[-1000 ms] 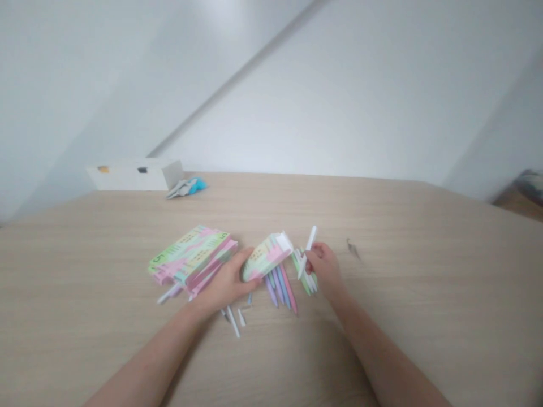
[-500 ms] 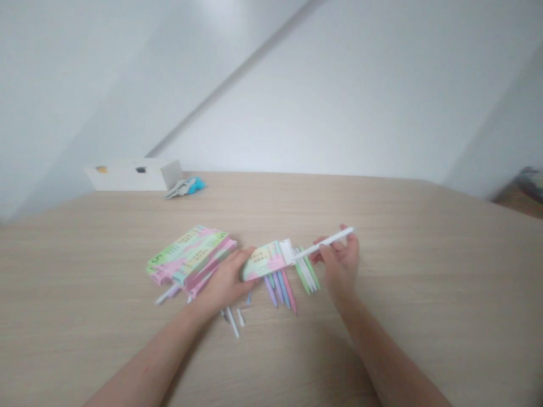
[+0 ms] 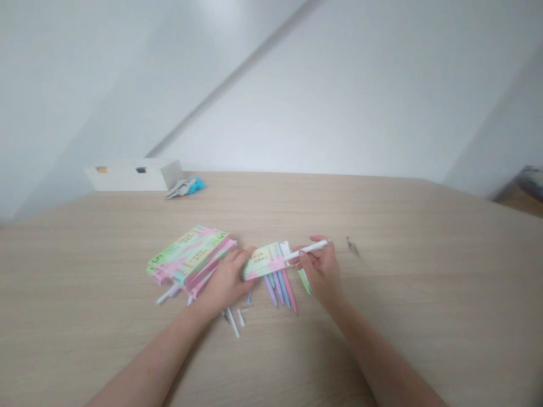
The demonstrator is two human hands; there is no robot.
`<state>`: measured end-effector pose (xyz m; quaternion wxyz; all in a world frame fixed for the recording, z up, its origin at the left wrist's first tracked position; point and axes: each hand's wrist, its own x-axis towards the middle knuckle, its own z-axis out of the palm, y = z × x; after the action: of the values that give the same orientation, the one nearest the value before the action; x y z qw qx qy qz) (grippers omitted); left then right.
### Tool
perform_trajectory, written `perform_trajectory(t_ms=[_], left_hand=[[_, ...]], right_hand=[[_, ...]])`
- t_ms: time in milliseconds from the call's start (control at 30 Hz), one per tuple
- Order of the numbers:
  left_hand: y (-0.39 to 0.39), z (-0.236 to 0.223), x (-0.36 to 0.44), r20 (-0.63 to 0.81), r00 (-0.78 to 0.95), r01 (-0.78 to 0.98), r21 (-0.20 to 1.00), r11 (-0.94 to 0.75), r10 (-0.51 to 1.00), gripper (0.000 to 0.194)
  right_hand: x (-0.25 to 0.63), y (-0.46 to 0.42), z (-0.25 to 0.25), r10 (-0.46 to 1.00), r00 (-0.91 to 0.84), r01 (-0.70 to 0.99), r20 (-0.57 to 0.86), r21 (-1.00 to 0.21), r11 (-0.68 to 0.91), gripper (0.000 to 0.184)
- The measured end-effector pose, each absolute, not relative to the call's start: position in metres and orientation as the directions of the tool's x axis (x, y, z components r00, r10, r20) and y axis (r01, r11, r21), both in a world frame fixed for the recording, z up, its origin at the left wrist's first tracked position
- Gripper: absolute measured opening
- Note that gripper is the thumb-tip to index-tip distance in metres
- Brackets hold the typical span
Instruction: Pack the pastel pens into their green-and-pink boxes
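Note:
My left hand is closed on a small pastel cardboard box, holding it tilted above the table with its end flap open to the right. In my right hand is a white pen, pinched between thumb and fingers. The pen's left end is at the open mouth of the box; how far it reaches inside I cannot tell. Under the box lie several coloured pens, purple, blue and pink. A green pen shows partly beside my right hand, which covers the rest of that group.
A stack of similar pastel boxes lies left of my left hand. White pen parts are scattered below it. At the back left stand a white box and a grey and blue crumpled item. A small dark object lies to the right.
My right hand has moved left with the white pen, bringing it further into the box's mouth. The small dark object on the right has come into view. My left hand has stayed put.

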<state>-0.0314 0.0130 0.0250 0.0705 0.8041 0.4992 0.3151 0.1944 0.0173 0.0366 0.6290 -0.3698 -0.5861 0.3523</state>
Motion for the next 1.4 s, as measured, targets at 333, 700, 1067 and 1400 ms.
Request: perform_trajectory(t_ms=[333, 700, 1067, 1400], left_hand=[[0.016, 0.021, -0.034, 0.464, 0.278, 0.762, 0.427, -0.487, 0.841, 0.059], [0.015, 0.022, -0.033, 0.479, 0.292, 0.766, 0.401, -0.502, 0.828, 0.057], [0.014, 0.024, -0.032, 0.474, 0.303, 0.765, 0.396, -0.508, 0.827, 0.057], [0.015, 0.021, -0.033, 0.481, 0.297, 0.77, 0.39, -0.505, 0.825, 0.058]], right_hand=[[0.206, 0.024, 0.035, 0.91, 0.085, 0.211, 0.406, -0.9, 0.382, 0.022], [0.199, 0.03, 0.034, 0.943, 0.128, 0.048, 0.306, -0.952, 0.302, 0.033], [0.205, 0.036, 0.018, 0.891, -0.139, 0.383, 0.433, -0.806, 0.451, 0.026], [0.207, 0.032, 0.028, 0.914, -0.042, 0.36, 0.404, -0.847, 0.391, 0.029]])
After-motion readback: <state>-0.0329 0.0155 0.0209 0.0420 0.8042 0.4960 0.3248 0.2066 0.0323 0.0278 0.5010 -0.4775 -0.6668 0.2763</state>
